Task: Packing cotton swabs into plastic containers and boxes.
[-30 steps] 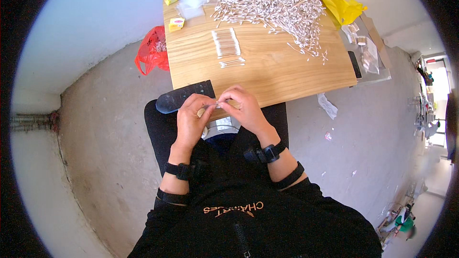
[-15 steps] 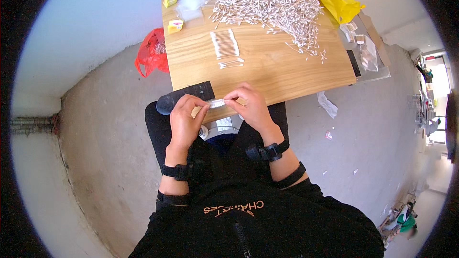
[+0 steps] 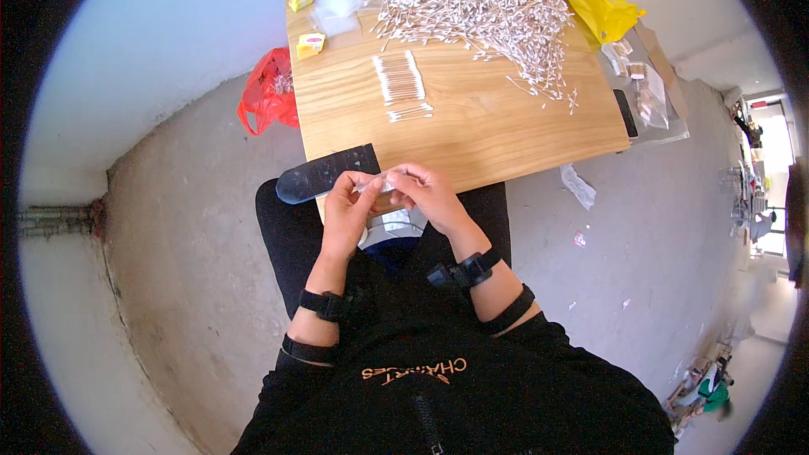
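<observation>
Close together at the table's near edge, my left hand and my right hand both pinch a small clear plastic bag. Fingers cover much of it, so its contents cannot be made out. Beside my left hand lies a flat dark piece with a rounded end. Farther up the wooden table is a neat row of cotton swabs, with a few loose swabs just below it. A large heap of cotton swabs covers the far side.
Clear plastic bags and small yellow boxes occupy the far left. A red plastic bag hangs by the left edge. On the right are a yellow bag, a black phone-like slab and filled clear packaging. Crumpled white paper is on the floor.
My hands have come closer together, the left one moving right. The clear bag, stretched between my fingertips before, is now mostly hidden by them.
</observation>
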Demonstrator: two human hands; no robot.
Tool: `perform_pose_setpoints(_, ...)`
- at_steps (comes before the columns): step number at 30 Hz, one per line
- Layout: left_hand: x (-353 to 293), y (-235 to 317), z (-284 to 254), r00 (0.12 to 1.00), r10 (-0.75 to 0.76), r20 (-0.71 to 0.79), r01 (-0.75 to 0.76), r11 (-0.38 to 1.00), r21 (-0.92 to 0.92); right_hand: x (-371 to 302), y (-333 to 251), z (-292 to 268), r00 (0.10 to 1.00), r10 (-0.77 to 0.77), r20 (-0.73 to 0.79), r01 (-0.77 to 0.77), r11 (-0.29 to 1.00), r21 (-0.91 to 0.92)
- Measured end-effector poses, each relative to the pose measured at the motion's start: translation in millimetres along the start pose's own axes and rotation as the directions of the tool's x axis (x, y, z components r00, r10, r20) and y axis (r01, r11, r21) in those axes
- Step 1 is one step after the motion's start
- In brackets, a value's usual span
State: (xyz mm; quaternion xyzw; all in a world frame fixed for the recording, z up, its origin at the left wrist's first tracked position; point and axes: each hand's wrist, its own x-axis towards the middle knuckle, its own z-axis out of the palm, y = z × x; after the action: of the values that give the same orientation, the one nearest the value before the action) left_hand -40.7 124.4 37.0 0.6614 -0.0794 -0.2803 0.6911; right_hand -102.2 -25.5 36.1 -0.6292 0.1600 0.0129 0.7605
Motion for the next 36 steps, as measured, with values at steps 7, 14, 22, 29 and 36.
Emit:
perform_pose_setpoints(7,2.3,-9.2,6.6,1.000,-0.026,0.010,0.027,0.987,-0.161,10.2,23.5,10.6,0.995,0.101,-0.008,-0.101,0.995,0.013)
perform_pose_setpoints(14,1.8,-12.5,4.9,0.995,0.060,-0.076,-0.060,0.998,0.003,21.1,48.1,14.0,0.995,-0.053,-0.080,0.041,0.988,-0.147)
perform_pose_setpoints(22,-4.4,6.2,-5.0,0.988,-0.149,0.043,0.152,0.985,-0.078,8.5,14.3,17.5,0.980,0.143,-0.141,-0.150,0.988,-0.039)
perform_pose_setpoints(29,-7.0,9.1,-7.0,0.928,0.368,-0.059,-0.317,0.862,0.397,-2.2,-0.8,10.7,0.947,-0.319,-0.033,0.287,0.890,-0.353)
perform_pose_setpoints(36,-15.7,23.8,-1.6,0.854,0.519,0.046,-0.443,0.676,0.589,-3.1,-2.3,4.6,0.918,-0.395,-0.036,0.358,0.864,-0.353)
